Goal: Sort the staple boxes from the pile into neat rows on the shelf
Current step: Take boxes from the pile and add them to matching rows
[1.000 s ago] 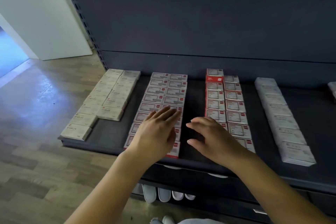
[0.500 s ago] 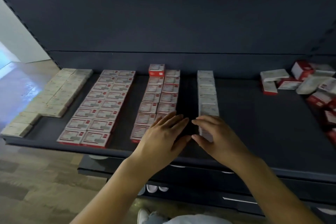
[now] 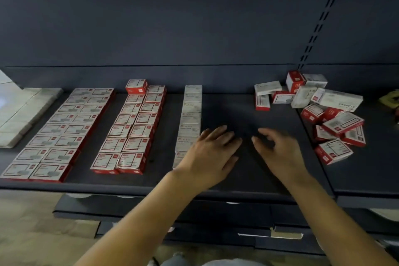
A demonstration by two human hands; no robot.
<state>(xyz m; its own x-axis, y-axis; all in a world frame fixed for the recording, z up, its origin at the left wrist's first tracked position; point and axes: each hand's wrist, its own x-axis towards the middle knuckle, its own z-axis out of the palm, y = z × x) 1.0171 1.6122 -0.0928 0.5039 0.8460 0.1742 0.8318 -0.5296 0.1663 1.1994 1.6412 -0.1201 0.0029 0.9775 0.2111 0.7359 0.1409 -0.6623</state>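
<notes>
On the dark shelf [image 3: 237, 114], both hands hover over bare surface near the front edge and hold nothing. The left hand [image 3: 210, 155] has its fingers straight and spread, partly covering the near end of a single white row of boxes [image 3: 191, 112]. The right hand [image 3: 280, 153] sits just beside it, fingers loosely curled. A jumbled pile of staple boxes [image 3: 323, 112] lies far right. Two double rows of red-and-white boxes [image 3: 133, 127] fill the left part of the shelf.
</notes>
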